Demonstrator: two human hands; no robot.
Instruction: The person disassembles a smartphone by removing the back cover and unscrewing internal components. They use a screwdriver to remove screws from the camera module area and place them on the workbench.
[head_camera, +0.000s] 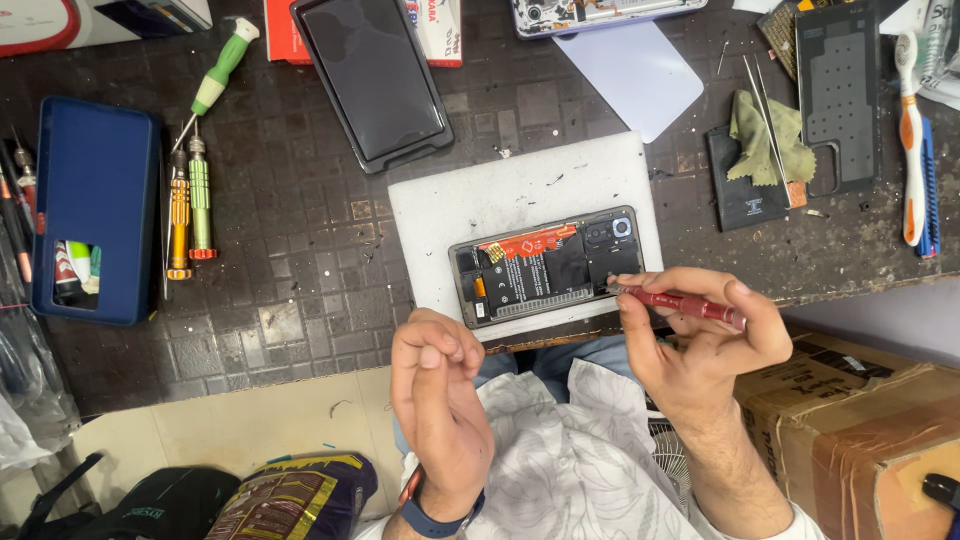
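An opened phone (545, 268) is lying back-up on a white mat (470, 200) at the near edge of the desk (300, 290), its battery, orange strip and camera module showing. All places below are given from this phone.

The right hand (700, 335) is sitting just right of the phone, grasping a red screwdriver (685, 303) between thumb and fingers; the tip is pointing left and meeting the phone's right end, below the camera. The left hand (435, 385) is hovering below and left of the phone, off the desk edge, holding nothing that can be seen; its fingers are curled loosely together, fingertips pinched toward the thumb, and whether a small part is sitting between them cannot be told.

Above and left of the phone, a dark screen panel (372, 80) is lying tilted. Far left, a blue case (95, 205) is lying flat, with an orange and a green screwdriver (200, 195) side by side between it and the phone. Above and right, a pale back cover (640, 75) is resting on the desk. Far right, a black back cover (838, 95), a green cloth (770, 140) and a toothbrush (910, 140) are lying. Below and right, a cardboard box (860, 420) is standing beside the desk.
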